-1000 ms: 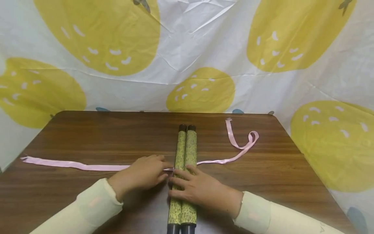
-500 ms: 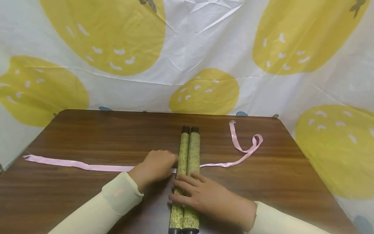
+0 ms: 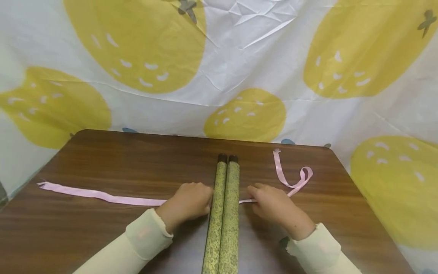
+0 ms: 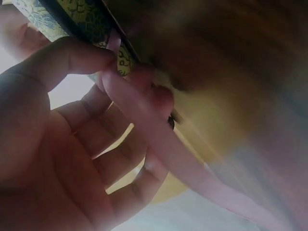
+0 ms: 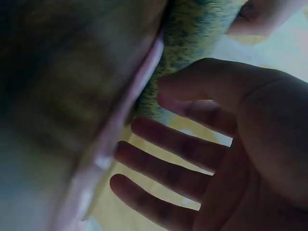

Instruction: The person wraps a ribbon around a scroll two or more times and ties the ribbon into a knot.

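Two rolled scrolls lie side by side, lengthwise on the table: a left scroll [image 3: 217, 213] and a right scroll [image 3: 230, 213], both yellow-green and patterned, with black end knobs. A pink ribbon [image 3: 137, 201] passes crosswise beneath them and emerges on both sides. Beside the left scroll, my left hand [image 3: 188, 201] pinches the ribbon [image 4: 154, 122] between thumb and fingertips. My right hand [image 3: 273, 204] is over the ribbon on the other side. In the right wrist view its fingers [image 5: 168, 175] are apart and gently bent, close to the ribbon [image 5: 108, 139], without gripping it.
The dark brown wooden table [image 3: 154, 160] carries the ribbon's long left tail and its looped right tail [image 3: 304, 177]. A white cloth with yellow fruit prints [image 3: 246, 114] hangs behind the table and along its sides.
My right hand has lifted off the scrolls and moved right to the ribbon's other side. The left hand has moved in close to the left scroll. The head view has shifted slightly.
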The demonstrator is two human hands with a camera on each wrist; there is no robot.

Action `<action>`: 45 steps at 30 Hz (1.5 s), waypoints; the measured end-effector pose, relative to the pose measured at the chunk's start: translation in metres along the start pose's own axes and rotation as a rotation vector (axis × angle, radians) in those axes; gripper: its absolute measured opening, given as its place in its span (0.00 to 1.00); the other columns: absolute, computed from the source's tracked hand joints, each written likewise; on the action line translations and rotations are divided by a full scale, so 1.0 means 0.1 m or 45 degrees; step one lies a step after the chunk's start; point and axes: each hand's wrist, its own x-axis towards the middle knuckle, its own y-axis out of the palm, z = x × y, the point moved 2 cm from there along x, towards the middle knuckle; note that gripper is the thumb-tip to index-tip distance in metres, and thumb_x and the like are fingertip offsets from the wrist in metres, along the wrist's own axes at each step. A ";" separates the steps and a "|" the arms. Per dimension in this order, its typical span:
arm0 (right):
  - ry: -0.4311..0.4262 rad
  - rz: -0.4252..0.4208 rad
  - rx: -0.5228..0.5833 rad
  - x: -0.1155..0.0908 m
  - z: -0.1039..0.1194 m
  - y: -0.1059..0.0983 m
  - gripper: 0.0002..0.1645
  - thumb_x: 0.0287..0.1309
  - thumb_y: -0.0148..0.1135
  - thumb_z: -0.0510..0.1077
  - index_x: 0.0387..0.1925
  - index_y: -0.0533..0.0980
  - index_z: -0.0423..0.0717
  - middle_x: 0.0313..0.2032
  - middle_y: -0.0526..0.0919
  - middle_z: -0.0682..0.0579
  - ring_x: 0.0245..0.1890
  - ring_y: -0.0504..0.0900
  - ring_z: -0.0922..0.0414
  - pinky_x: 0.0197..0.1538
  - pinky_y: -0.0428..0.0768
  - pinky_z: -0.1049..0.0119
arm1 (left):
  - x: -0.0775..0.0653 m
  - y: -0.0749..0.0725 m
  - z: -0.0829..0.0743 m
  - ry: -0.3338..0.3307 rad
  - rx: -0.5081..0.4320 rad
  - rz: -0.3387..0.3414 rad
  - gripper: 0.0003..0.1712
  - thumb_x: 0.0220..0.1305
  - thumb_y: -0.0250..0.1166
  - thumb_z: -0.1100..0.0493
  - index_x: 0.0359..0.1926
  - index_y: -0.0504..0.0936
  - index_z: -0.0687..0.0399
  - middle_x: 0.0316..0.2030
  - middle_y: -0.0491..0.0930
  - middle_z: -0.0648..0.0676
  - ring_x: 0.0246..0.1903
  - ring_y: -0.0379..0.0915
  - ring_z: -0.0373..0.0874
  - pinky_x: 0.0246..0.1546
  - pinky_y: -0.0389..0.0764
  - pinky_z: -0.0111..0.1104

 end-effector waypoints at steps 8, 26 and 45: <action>0.051 0.013 0.042 -0.03 -0.11 0.10 0.16 0.39 0.66 0.36 0.35 0.81 0.53 0.28 0.81 0.55 0.26 0.78 0.55 0.26 0.78 0.57 | 0.04 -0.02 0.07 -0.051 -0.152 0.107 0.10 0.48 0.61 0.60 0.18 0.69 0.44 0.15 0.70 0.44 0.18 0.66 0.41 0.18 0.70 0.37; -0.018 0.176 0.275 -0.11 -0.09 0.04 0.08 0.38 0.63 0.36 0.20 0.75 0.53 0.14 0.73 0.62 0.15 0.67 0.65 0.19 0.70 0.70 | 0.02 0.00 0.18 -0.160 -0.408 0.326 0.22 0.62 0.51 0.52 0.11 0.64 0.44 0.11 0.66 0.44 0.13 0.62 0.38 0.15 0.66 0.33; -0.092 0.272 0.310 -0.10 -0.08 -0.02 0.24 0.48 0.62 0.41 0.06 0.62 0.57 0.09 0.58 0.66 0.11 0.56 0.70 0.15 0.54 0.74 | 0.13 -0.06 0.25 -0.049 -1.118 0.223 0.22 0.70 0.52 0.51 0.25 0.78 0.62 0.15 0.63 0.49 0.17 0.57 0.39 0.22 0.63 0.32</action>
